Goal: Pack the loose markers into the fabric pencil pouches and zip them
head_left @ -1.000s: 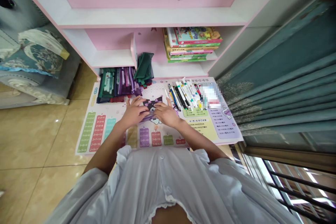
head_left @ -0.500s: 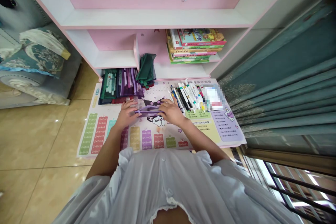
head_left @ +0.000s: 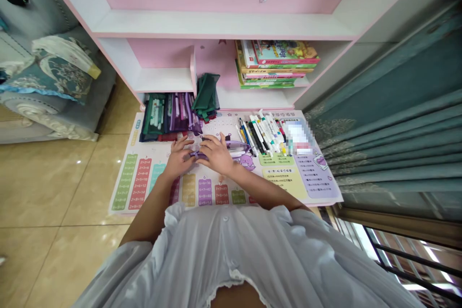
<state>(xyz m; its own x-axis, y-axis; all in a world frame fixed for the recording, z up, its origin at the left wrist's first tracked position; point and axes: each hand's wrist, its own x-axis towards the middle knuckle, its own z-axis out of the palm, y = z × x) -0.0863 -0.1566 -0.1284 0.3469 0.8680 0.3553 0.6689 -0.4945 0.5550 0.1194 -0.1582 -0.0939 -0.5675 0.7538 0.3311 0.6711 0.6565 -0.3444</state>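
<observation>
A purple zip pencil pouch (head_left: 238,145) lies on the desk in front of me, its zip edge gaping toward the right, with something white inside. My left hand (head_left: 179,158) grips the pouch's left end with bent fingers. Close beside it, my right hand (head_left: 219,155) reaches over the pouch, fingertips closed on the zip edge near that same end; whether it holds the zip pull is hidden. To the right of the pouch lies a spread of markers and pens (head_left: 262,132).
Filled green pouches (head_left: 154,115) and purple pouches (head_left: 178,110) lie at the back left, beside a stack of folded green pouches (head_left: 206,95). Books (head_left: 276,65) are piled on the shelf. A blurred pale object (head_left: 299,137) sits right of the pens, near the curtain (head_left: 390,134).
My right hand has slid left along the pouch toward my left hand, uncovering the pouch's right part. The view has shifted slightly. My left hand stays at the left end.
</observation>
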